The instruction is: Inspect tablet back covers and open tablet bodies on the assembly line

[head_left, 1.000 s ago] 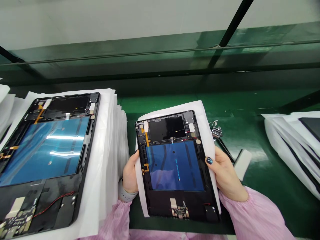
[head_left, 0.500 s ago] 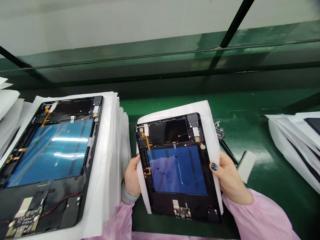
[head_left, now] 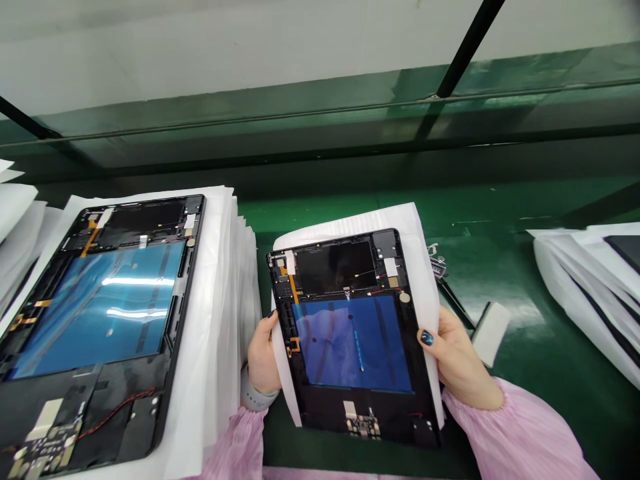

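Note:
An opened black tablet (head_left: 355,340) with a blue inner panel, orange flex cables and a small circuit board is held up in the middle, with a white foam sheet (head_left: 423,267) behind it. My left hand (head_left: 263,355) grips the left edge of tablet and sheet, its thumb at the rim and its other fingers hidden behind. On the right edge, the thumb of my right hand (head_left: 457,357) presses on the front while the fingers go behind the sheet.
At left, a similar open tablet (head_left: 105,313) lies on a tall stack of white foam sheets (head_left: 220,333). Right of my hands are a metal tool (head_left: 437,263) and a pale block (head_left: 493,333) on the green table (head_left: 540,280). More wrapped pieces (head_left: 575,287) lie far right.

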Demonstrator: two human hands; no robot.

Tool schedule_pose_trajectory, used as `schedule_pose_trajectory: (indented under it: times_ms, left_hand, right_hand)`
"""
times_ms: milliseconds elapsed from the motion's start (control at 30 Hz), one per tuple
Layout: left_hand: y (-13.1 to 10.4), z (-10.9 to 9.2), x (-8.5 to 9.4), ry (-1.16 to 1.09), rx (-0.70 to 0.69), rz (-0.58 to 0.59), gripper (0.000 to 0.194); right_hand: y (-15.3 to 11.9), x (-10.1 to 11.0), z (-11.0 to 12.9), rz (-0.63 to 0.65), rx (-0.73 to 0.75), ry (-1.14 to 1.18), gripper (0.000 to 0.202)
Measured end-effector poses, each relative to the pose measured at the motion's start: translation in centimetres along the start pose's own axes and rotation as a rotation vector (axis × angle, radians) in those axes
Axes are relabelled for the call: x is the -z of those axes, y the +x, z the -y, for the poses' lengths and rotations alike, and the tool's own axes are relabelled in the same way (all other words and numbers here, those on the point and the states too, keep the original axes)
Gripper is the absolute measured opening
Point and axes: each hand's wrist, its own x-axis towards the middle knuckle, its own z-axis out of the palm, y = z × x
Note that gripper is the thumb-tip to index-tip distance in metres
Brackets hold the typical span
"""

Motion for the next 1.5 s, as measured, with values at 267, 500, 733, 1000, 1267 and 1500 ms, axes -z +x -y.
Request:
schedule_pose_trajectory:
  times_ms: [267,500,733,1000,1267,1500]
  left_hand:
    - [0.0,0.0,0.1,0.002,-0.015,0.016,0.014]
    - [0.0,0.1,0.5,0.042,-0.034,0.09,0.015]
    - [0.3,0.8,2.2,0.095,-0.131,0.107,0.013]
    - [0.3,1.3,2.7,0.116,-0.194,0.1,0.019]
    - [0.0,1.0,2.3,0.149,-0.154,0.137,0.024]
    - [0.4,1.2,2.4,0.138,-0.185,0.146,0.022]
  right_hand:
    - [-0.2,-0.3,0.6,-0.021,-0.023,0.008,0.05]
    - [0.0,-0.4,0.4,-0.02,-0.031,0.023,0.051]
    - [1.0,-1.3,1.2,-0.061,-0.038,-0.03,0.043]
    - [1.4,-1.3,0.6,-0.11,0.127,-0.245,0.039]
    - [1.5,-1.5,1.1,-0.116,0.193,-0.281,0.041]
    - [1.5,-1.2,0.5,-0.112,0.221,-0.283,0.043]
